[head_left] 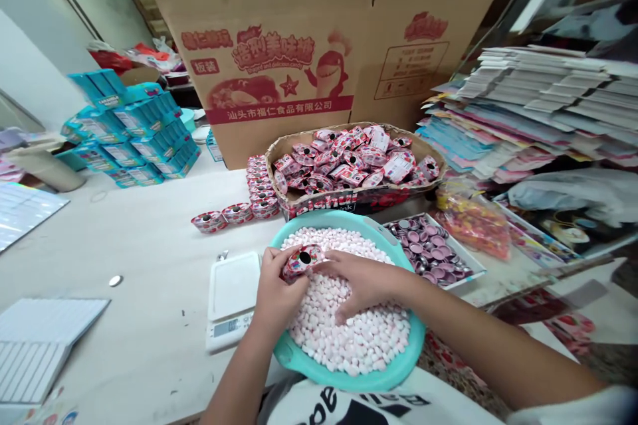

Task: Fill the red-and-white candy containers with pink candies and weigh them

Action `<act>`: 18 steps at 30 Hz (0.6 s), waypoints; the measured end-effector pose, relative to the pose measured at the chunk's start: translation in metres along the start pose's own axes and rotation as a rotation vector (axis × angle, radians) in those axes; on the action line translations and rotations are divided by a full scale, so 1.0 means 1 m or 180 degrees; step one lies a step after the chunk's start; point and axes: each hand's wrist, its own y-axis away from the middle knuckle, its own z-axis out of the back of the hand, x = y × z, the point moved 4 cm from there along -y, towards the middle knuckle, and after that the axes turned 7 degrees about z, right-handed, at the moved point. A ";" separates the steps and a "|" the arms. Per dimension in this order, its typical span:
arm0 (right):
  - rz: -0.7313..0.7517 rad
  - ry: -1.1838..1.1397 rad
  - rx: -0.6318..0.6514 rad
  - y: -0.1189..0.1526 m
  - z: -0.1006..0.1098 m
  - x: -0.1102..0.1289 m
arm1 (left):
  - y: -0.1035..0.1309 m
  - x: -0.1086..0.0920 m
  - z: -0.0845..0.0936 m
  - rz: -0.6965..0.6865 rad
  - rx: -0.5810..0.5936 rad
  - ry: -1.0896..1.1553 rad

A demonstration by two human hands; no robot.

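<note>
My left hand [279, 284] grips a small red-and-white printed candy box [294, 267] with a round dark hole facing up. The box is above the left part of a turquoise basin [417, 352] full of small white-pink candies [349, 345]. Over those candies my right hand [363, 279] is spread, thumb down at the candies and fingertips beside the box's right end. Whether they touch the box is hard to tell. Left of the basin stands a white digital scale [234, 289]. Similar boxes [238, 213] line the table behind it.
Behind the basin, a cut-down carton [359, 202] holds many similar boxes. A tray of round metal lids [432, 249] sits to its right, near a bag of colourful wrapped pieces [473, 222]. Blue boxes [134, 136] are stacked at left; flat cardboard [543, 106] is piled at right.
</note>
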 end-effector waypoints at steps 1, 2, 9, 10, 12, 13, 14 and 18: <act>-0.0035 -0.0009 -0.0042 0.003 -0.001 0.001 | -0.001 0.000 0.000 -0.0025 -0.0017 0.0046; -0.0077 -0.0007 -0.0100 0.006 -0.002 0.002 | -0.002 0.000 0.000 -0.0056 -0.0029 0.0105; -0.0148 -0.0083 -0.0570 0.011 -0.011 0.001 | 0.001 0.000 -0.009 0.0287 0.0454 0.0261; -0.0170 -0.0077 -0.0618 0.010 -0.011 0.000 | 0.002 0.000 -0.009 0.0262 0.0445 0.0222; -0.0236 -0.0022 -0.0687 0.008 -0.011 -0.002 | 0.002 0.001 -0.008 0.0203 0.0430 0.0177; -0.0268 -0.0002 -0.0707 0.007 -0.011 -0.003 | 0.002 0.001 -0.008 0.0183 0.0438 0.0161; -0.0298 -0.0011 -0.0728 0.006 -0.011 -0.004 | 0.001 0.002 -0.008 0.0173 0.0446 0.0143; -0.0438 -0.0303 -0.0822 0.003 -0.010 -0.008 | -0.001 0.002 -0.007 0.0020 0.0331 0.0071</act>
